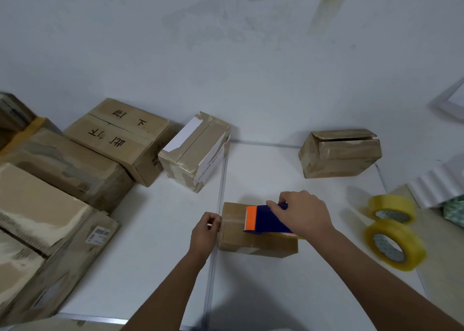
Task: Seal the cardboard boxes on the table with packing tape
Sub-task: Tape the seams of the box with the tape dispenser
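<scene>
- We see a small box (253, 240) mid-worktop (155, 243), just right of the seam line (218, 220) between the two white panels.
- Free white surface lies in front of the box and to its left, up to the stacked boxes (50, 205) along the left edge.
- The far edge holds a taped box (194, 152) and a box with loose flaps (340, 152), both well apart from the small one.
- Two tape rolls (394, 228) sit near the right edge, close to the right forearm.
- The right hand (305, 214) grips a blue-and-orange tape dispenser (265, 221) resting on the box top.
- The left hand (204, 231) pinches at the box's left end, fingers curled; we think it holds the tape end, but blur hides it.
- The box looks plain brown and closed, with a glossy strip across its top.
</scene>
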`<move>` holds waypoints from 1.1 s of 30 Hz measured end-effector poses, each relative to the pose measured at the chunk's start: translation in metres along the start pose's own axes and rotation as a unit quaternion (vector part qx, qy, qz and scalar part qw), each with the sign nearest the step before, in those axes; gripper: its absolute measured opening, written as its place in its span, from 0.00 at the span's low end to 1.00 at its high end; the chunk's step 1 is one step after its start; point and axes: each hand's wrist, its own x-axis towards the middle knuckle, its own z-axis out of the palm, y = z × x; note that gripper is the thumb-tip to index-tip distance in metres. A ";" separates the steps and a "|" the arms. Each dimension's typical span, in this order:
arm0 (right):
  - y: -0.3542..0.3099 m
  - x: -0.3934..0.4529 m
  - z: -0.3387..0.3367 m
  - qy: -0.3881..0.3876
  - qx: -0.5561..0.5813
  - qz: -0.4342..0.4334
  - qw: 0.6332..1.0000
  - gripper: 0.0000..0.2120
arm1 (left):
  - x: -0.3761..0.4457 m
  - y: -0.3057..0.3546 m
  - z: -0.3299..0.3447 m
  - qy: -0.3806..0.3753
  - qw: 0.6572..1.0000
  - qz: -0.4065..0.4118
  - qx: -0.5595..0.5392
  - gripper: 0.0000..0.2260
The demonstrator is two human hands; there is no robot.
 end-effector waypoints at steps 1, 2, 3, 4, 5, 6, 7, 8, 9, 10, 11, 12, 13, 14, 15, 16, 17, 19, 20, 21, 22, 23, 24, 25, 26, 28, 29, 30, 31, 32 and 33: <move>-0.001 0.000 0.000 -0.002 -0.002 0.000 1.000 0.19 | 0.000 0.002 0.004 -0.007 1.000 0.007 0.024 0.07; -0.002 0.001 0.001 -0.002 -0.005 0.000 1.000 0.19 | 0.000 0.003 0.006 -0.013 0.999 0.013 0.045 0.08; -0.003 0.000 0.001 -0.002 -0.008 -0.001 1.000 0.19 | 0.001 0.005 0.008 -0.019 0.998 0.017 0.054 0.08; -0.005 0.000 0.002 0.001 -0.013 -0.001 1.000 0.19 | 0.001 0.005 0.008 -0.025 0.998 0.018 0.059 0.09; -0.006 0.000 0.003 0.004 -0.019 -0.001 1.000 0.20 | 0.002 0.005 0.006 -0.029 0.997 0.018 0.068 0.11; -0.007 0.000 0.004 0.007 -0.024 -0.001 1.000 0.20 | 0.003 0.004 0.003 -0.033 0.996 0.010 0.086 0.16; -0.007 0.001 0.004 0.010 -0.027 0.000 1.000 0.21 | 0.006 0.001 0.000 -0.039 0.993 -0.007 0.108 0.20; -0.007 0.001 0.004 0.013 -0.028 0.001 1.000 0.20 | 0.009 -0.003 -0.004 -0.048 0.989 -0.027 0.138 0.23; -0.007 0.001 0.005 0.015 -0.027 0.001 1.000 0.20 | 0.012 -0.007 -0.007 -0.057 0.982 -0.035 0.174 0.24; -0.007 0.001 0.005 0.017 -0.026 0.001 1.000 0.20 | 0.013 -0.008 -0.010 -0.061 0.977 -0.035 0.203 0.22; -0.006 0.001 0.005 0.016 -0.026 0.000 1.000 0.20 | 0.013 -0.008 -0.013 -0.055 0.976 -0.026 0.209 0.19; -0.005 0.001 0.005 0.015 -0.025 -0.001 1.000 0.20 | 0.009 -0.006 -0.016 -0.047 0.979 -0.018 0.195 0.17; -0.005 0.001 0.005 0.015 -0.022 -0.002 1.000 0.20 | 0.001 -0.001 -0.018 -0.043 0.985 -0.009 0.169 0.16; -0.004 0.001 0.004 0.015 -0.019 -0.002 1.000 0.19 | -0.008 0.004 -0.020 -0.047 0.988 0.001 0.145 0.16; -0.004 0.001 0.004 0.017 -0.017 -0.003 1.000 0.19 | -0.020 0.010 -0.021 -0.061 0.990 0.012 0.126 0.17; -0.004 0.001 0.004 0.017 -0.016 -0.005 1.000 0.20 | -0.030 0.012 -0.020 -0.086 0.988 0.025 0.122 0.18; -0.004 0.002 0.004 0.017 -0.015 -0.006 1.000 0.20 | -0.039 0.012 -0.016 -0.113 0.983 0.047 0.139 0.20; -0.004 0.001 0.005 0.022 -0.018 -0.009 1.000 0.20 | -0.047 0.007 -0.009 -0.147 0.964 0.092 0.204 0.27; -0.004 0.001 0.006 0.025 -0.020 -0.008 0.999 0.20 | -0.046 0.003 -0.007 -0.154 0.957 0.101 0.225 0.30; -0.004 0.001 0.006 0.027 -0.022 -0.008 0.999 0.20 | -0.043 0.000 -0.007 -0.166 0.954 0.095 0.232 0.31; -0.004 0.001 0.006 0.030 -0.023 -0.008 0.999 0.21 | -0.040 0.000 -0.008 -0.185 0.951 0.079 0.236 0.31; -0.004 0.002 0.006 0.033 -0.023 -0.009 0.999 0.21 | -0.038 0.001 -0.010 -0.207 0.945 0.055 0.247 0.32; -0.004 0.002 0.006 0.036 -0.022 -0.009 0.999 0.21 | -0.035 0.001 -0.014 -0.236 0.934 0.026 0.266 0.35; -0.004 0.003 0.007 0.039 -0.021 -0.009 0.999 0.21 | -0.034 0.002 -0.019 -0.263 0.924 0.003 0.278 0.39; -0.003 0.004 0.008 0.042 -0.019 -0.009 0.999 0.22 | -0.035 0.006 -0.023 -0.278 0.919 -0.006 0.278 0.44; -0.001 0.003 0.009 0.045 -0.018 -0.009 0.999 0.22 | -0.033 0.018 -0.027 -0.259 0.928 0.059 0.260 0.44; 0.000 0.003 0.009 0.047 -0.018 -0.009 0.999 0.22 | -0.031 0.026 -0.027 -0.236 0.923 0.113 0.283 0.45; 0.000 0.003 0.009 0.048 -0.017 -0.011 0.999 0.22 | -0.026 0.035 -0.026 -0.216 0.904 0.170 0.328 0.47; -0.001 0.003 0.008 0.049 -0.018 -0.014 0.999 0.22 | -0.020 0.042 -0.021 -0.210 0.872 0.215 0.386 0.50; -0.002 0.003 0.008 0.049 -0.019 -0.016 0.998 0.22 | -0.013 0.048 -0.015 -0.215 0.838 0.244 0.438 0.52; -0.003 0.003 0.007 0.047 -0.023 -0.018 0.998 0.22 | -0.005 0.050 -0.008 -0.224 0.809 0.260 0.477 0.54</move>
